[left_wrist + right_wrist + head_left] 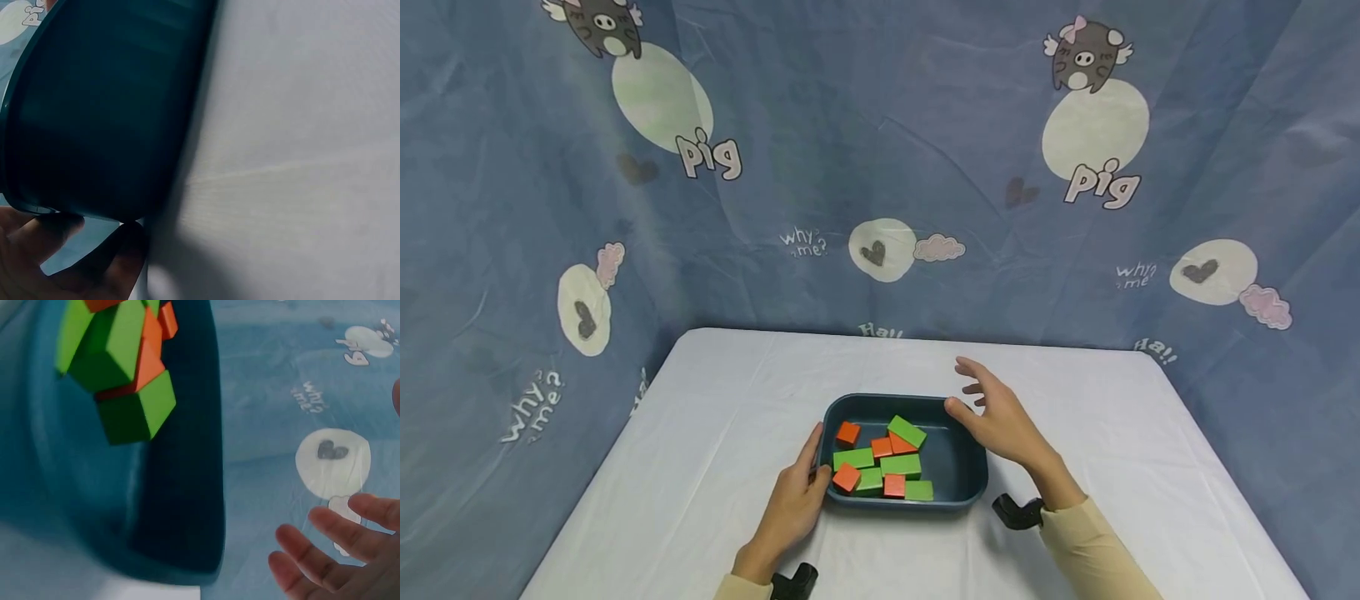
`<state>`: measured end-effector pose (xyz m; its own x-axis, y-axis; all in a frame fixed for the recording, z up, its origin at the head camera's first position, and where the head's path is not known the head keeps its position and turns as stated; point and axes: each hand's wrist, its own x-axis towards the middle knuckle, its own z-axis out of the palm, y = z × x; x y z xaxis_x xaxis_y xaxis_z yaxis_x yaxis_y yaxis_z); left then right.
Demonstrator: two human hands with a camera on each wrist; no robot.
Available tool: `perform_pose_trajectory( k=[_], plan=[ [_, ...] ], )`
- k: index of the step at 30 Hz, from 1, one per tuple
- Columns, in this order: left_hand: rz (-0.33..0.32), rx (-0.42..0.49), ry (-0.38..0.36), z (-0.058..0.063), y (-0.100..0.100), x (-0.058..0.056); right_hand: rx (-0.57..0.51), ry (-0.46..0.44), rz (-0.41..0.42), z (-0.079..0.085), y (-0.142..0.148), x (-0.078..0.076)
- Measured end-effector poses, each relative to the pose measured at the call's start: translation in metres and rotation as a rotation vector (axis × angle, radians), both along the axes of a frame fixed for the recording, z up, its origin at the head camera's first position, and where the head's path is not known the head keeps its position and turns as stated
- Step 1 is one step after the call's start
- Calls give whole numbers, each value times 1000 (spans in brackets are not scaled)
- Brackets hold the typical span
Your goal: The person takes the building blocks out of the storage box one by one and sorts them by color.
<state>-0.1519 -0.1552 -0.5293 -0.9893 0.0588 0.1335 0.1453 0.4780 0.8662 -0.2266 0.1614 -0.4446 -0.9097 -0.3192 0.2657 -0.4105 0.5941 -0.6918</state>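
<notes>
A dark teal bin (955,467) holds several green and orange blocks, mostly gathered toward its left and middle. My left hand (793,500) is at the bin's left end, its fingers extended along the outer wall. In the left wrist view, fingertips (65,225) meet the outside of the wall, below the rim. My right hand (1000,417) hovers by the bin's far right corner, fingers spread and holding nothing. The right wrist view shows its fingers (319,569) apart from the bin wall. A green block (140,409) lies nearest the bin's bare right part.
The bin sits on a table with a white cloth (700,433). Behind and beside the table hangs a blue printed curtain (970,292). A black wrist mount (1018,511) is on the right wrist and another (795,581) on the left.
</notes>
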Motion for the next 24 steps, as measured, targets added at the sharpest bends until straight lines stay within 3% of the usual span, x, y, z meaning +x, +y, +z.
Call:
perform_pose_trajectory(
  k=[10,17,24],
  plan=[
    [15,15,13,-7,0,-1,-120,-16,28,1,-17,-16],
    [14,40,42,-12,-1,-2,-121,-36,34,-1,-32,-25],
    [17,60,52,-14,-1,-1,-131,-98,122,-13,-40,-29]
  ],
)
